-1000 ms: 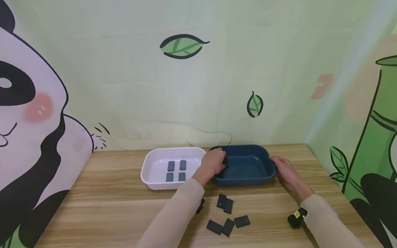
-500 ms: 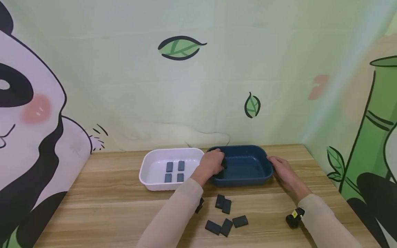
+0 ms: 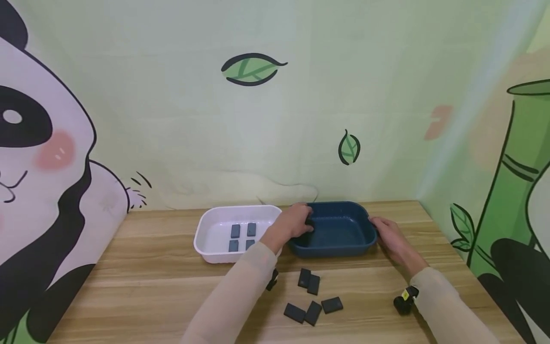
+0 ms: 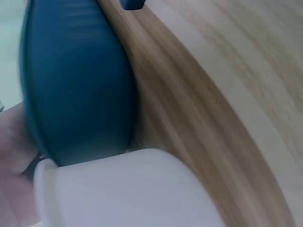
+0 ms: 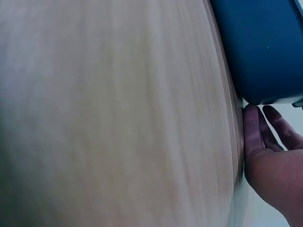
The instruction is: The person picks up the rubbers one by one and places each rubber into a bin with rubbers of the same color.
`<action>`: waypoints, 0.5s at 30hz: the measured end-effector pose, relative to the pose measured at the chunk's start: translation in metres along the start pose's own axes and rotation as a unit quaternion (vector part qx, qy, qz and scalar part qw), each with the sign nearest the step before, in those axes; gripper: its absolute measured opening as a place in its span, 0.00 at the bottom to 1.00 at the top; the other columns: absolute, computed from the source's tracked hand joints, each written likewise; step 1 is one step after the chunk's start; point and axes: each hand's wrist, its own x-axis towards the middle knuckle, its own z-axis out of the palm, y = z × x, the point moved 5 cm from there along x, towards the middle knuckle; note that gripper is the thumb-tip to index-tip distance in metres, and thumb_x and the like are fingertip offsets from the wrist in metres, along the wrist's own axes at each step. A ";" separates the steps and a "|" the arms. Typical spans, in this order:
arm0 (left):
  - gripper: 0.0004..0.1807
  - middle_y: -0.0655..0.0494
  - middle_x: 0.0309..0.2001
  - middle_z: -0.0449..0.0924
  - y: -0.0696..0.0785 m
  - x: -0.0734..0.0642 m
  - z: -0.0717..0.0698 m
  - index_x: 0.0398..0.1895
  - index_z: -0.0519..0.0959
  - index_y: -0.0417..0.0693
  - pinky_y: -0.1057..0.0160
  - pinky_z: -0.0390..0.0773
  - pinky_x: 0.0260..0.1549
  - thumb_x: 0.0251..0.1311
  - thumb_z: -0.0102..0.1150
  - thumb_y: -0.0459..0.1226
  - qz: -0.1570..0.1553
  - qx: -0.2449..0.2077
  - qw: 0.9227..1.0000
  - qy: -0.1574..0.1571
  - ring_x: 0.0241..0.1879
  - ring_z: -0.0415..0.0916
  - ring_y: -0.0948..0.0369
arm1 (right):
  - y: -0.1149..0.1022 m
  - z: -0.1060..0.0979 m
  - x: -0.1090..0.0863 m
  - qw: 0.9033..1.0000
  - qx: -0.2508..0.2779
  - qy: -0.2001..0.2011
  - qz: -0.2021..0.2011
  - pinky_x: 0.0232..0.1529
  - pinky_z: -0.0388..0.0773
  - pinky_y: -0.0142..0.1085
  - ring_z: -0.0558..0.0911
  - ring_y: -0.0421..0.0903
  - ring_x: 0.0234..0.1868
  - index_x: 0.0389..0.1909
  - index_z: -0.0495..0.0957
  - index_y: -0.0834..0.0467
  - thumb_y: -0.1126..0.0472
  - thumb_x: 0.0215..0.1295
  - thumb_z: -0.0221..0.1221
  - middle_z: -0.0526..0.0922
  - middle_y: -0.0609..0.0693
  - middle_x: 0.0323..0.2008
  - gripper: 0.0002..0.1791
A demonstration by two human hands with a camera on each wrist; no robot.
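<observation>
My left hand (image 3: 294, 220) reaches over the left end of the dark blue plastic basin (image 3: 333, 252), finger and thumb parted. A dark patch shows between them in the left wrist view; whether it is a tile or shadow I cannot tell. The right hand (image 3: 392, 235) touches the basin's right end; in the right wrist view its straight fingers (image 5: 251, 125) meet the outer wall. Left of the blue basin stands a white basin (image 3: 215, 258) with several blue-grey rectangular tiles (image 3: 235, 231) inside. Several dark tiles (image 3: 312, 313) lie flat in front, some touching.
The basins stand side by side near the back edge of the wooden table (image 3: 142, 286). A fabric backdrop (image 3: 180, 119) printed with leaves and a panda rises behind. Black wrist cameras (image 3: 404, 302) sit below both wrists.
The left hand's finger and thumb have parted, and the dark tile seen beside them earlier no longer shows in the head view. The right hand stays at the blue basin's end.
</observation>
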 end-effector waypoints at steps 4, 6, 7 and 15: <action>0.27 0.52 0.62 0.79 0.004 -0.012 -0.012 0.68 0.80 0.46 0.60 0.78 0.63 0.70 0.71 0.46 0.018 -0.038 0.999 0.015 0.62 0.78 0.57 | 0.003 0.001 0.000 1.000 -0.005 0.001 0.001 0.46 0.82 0.26 0.80 0.31 0.43 0.68 0.68 0.75 0.53 0.85 0.48 0.82 0.42 0.44 0.29; 0.27 0.52 0.62 0.78 0.005 -0.022 -0.022 0.68 0.80 0.45 0.59 0.77 0.64 0.70 0.71 0.45 0.030 -0.058 0.997 0.028 0.63 0.77 0.56 | 0.003 0.002 0.000 1.000 -0.005 0.001 0.000 0.47 0.82 0.25 0.80 0.31 0.43 0.68 0.69 0.74 0.52 0.85 0.48 0.82 0.41 0.44 0.29; 0.27 0.52 0.62 0.78 0.006 -0.028 -0.026 0.68 0.80 0.45 0.59 0.77 0.65 0.70 0.71 0.45 0.035 -0.068 0.996 0.036 0.64 0.77 0.56 | 0.003 0.003 0.000 1.000 -0.002 0.001 -0.001 0.47 0.82 0.25 0.80 0.31 0.43 0.67 0.70 0.73 0.52 0.85 0.49 0.82 0.41 0.44 0.28; 0.26 0.52 0.61 0.79 0.016 -0.086 -0.048 0.67 0.80 0.46 0.60 0.79 0.63 0.69 0.71 0.44 0.092 -0.119 0.988 0.045 0.62 0.79 0.56 | 0.001 0.000 -0.001 1.000 0.006 0.003 -0.003 0.44 0.82 0.26 0.81 0.31 0.40 0.63 0.74 0.71 0.52 0.84 0.50 0.83 0.39 0.40 0.24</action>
